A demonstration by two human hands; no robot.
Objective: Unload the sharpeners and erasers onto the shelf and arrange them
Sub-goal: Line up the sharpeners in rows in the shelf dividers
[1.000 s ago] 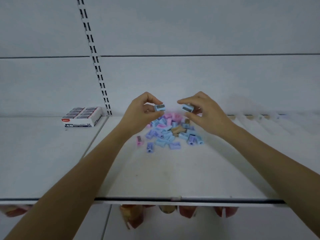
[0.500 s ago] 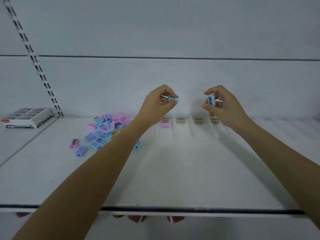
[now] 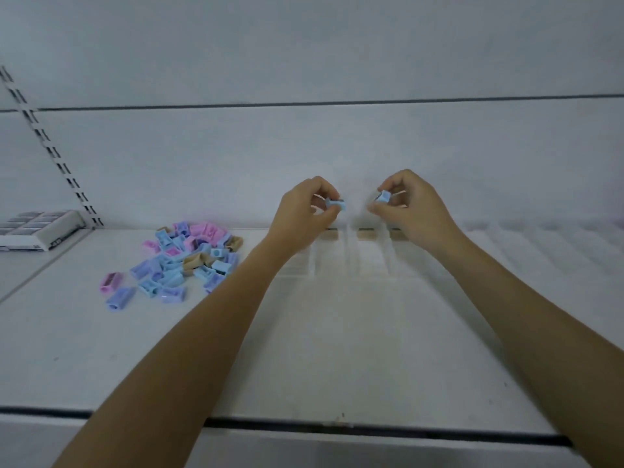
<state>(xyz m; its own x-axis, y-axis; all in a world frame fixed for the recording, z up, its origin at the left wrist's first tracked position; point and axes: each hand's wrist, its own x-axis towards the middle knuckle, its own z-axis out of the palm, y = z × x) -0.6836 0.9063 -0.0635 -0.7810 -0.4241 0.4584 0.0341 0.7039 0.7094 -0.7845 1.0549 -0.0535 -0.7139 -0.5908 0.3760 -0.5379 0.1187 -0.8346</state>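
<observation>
Left hand [image 3: 302,214] pinching blue sharpener [image 3: 336,205]; right hand [image 3: 410,211] pinching second blue sharpener [image 3: 384,197], both hovering above clear dividers [image 3: 347,255] near shelf [image 3: 337,349] back; sharpener pile [image 3: 182,261] lying well left.

A heap of small pastel plastic sharpeners [image 3: 182,261] lies left on the white shelf [image 3: 337,349], a white box of dark erasers [image 3: 37,229] further left. The left hand [image 3: 304,216] pinches one light-blue sharpener [image 3: 336,205], the right hand [image 3: 417,211] another light-blue sharpener [image 3: 384,197], both raised.

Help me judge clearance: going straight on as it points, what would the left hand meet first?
Probably the back panel, above the tan sharpeners. The left hand, pinching a blue sharpener, looks clear of the right hand, though depth is unclear.
</observation>
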